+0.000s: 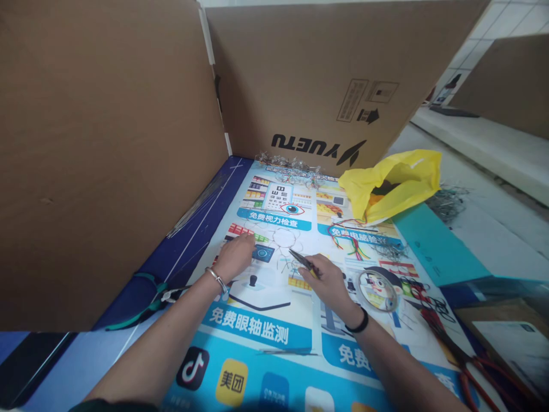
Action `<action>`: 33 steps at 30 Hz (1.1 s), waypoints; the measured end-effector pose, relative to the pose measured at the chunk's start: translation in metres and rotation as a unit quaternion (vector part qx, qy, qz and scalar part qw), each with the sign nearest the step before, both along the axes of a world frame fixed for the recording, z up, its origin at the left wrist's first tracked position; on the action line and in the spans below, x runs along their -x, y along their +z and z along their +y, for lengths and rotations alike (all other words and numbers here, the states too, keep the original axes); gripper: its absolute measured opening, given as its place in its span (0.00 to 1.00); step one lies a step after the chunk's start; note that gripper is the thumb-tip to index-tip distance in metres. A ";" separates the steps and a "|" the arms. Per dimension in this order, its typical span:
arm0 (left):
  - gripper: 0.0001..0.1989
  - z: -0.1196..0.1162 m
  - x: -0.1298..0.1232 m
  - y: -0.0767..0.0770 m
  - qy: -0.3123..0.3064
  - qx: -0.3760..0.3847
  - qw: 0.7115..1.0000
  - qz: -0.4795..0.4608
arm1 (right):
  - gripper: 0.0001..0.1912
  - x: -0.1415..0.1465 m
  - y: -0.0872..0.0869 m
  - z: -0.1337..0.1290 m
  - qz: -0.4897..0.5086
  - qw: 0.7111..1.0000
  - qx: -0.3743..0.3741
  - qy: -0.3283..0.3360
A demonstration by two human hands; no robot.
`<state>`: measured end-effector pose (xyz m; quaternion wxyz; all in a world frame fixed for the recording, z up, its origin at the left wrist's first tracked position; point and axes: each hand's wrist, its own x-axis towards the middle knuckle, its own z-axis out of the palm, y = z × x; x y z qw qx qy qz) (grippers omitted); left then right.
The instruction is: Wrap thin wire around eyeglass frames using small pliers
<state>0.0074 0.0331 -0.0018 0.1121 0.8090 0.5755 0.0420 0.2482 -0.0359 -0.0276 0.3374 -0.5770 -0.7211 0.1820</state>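
The thin wire, bent into a loose rounded outline, lies on the printed sheet between the two hands, just beyond the tips of the pliers. The right hand has its fingers curled around the pliers' handles, the nose pointing away toward the wire. The left hand is palm down with fingers drawn together just left of the wire; whether they pinch an end of it cannot be told.

Being so fine, the wire could slip or bend out of shape if the nose grips it off-centre, and its pale colour against the busy print makes a misjudged grip likely. The left fingertips could be nipped if they come nearer the nose.

Right of the right fingers, a roll of tape lies near; beyond them sit coloured wires and a yellow bag. A sleeve or wrist sweeping right could snag the coloured wires.
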 end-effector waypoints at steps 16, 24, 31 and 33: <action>0.09 -0.009 -0.011 0.012 0.008 0.151 0.912 -0.383 | 0.09 0.003 -0.007 -0.004 -0.038 0.994 -0.105 0.022; 0.08 -0.021 -0.025 0.017 0.077 0.325 0.758 -0.561 | 0.09 0.002 0.006 -0.011 -0.227 0.958 -0.173 0.033; 0.08 -0.021 -0.027 0.007 0.100 0.385 0.706 -0.586 | 0.11 0.001 0.010 -0.011 -0.367 0.897 -0.241 0.058; 0.09 -0.020 -0.027 0.004 0.098 0.386 0.706 -0.586 | 0.10 0.001 0.009 -0.011 -0.362 0.892 -0.265 0.059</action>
